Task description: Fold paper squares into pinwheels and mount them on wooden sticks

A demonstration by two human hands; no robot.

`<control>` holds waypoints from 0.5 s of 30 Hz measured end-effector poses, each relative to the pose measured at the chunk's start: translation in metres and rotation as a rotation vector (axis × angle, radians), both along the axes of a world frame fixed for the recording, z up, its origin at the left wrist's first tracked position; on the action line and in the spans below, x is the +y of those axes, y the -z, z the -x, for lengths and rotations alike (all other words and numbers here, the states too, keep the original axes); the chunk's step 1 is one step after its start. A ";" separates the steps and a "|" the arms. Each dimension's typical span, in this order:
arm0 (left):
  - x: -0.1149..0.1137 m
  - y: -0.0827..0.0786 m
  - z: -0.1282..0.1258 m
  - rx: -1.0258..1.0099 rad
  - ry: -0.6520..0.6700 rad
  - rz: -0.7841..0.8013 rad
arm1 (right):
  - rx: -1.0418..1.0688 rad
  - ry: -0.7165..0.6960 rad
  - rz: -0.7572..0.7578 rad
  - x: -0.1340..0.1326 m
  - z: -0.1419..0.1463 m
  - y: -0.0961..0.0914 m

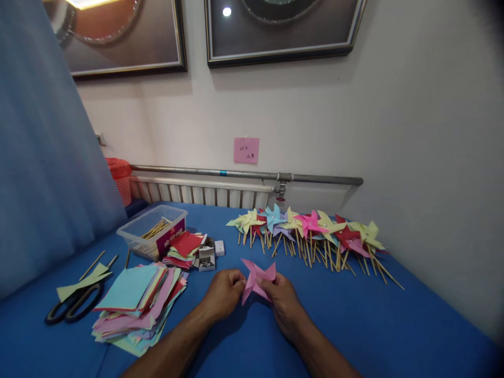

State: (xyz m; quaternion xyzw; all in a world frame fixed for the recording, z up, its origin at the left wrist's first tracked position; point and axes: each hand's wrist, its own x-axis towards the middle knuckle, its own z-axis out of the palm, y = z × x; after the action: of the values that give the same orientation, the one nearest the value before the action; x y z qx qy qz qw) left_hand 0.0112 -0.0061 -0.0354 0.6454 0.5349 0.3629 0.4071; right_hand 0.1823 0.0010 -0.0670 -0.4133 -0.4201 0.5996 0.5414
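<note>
A pink paper pinwheel (256, 274) is held up over the blue tabletop, its blades folded in toward the middle. My right hand (284, 300) pinches it from the right, thumb near the centre. On its other side my left hand (225, 294) is closed at the blade's edge, fingertips pressed together; whether they grip the paper or some small part is hidden. No stick shows on this pinwheel. Just beyond my left hand stands a small open box of metal pins (207, 260), beside a small white box (219, 248).
Left of my arms lies a stack of coloured paper squares (129, 289), with black-handled scissors (74, 310) beyond it. A clear plastic tub (136, 231) holds thin sticks. Finished pinwheels (311, 226) on sticks lie heaped along the back right. A blue curtain (51, 157) hangs at left.
</note>
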 end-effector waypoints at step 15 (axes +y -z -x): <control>-0.003 -0.003 0.000 0.058 -0.007 -0.045 | -0.015 0.022 -0.008 0.003 0.000 0.005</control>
State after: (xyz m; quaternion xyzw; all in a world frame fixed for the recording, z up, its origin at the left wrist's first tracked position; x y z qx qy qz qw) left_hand 0.0111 -0.0086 -0.0320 0.6628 0.5404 0.3575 0.3753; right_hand 0.1820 0.0042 -0.0721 -0.4203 -0.4219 0.5887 0.5466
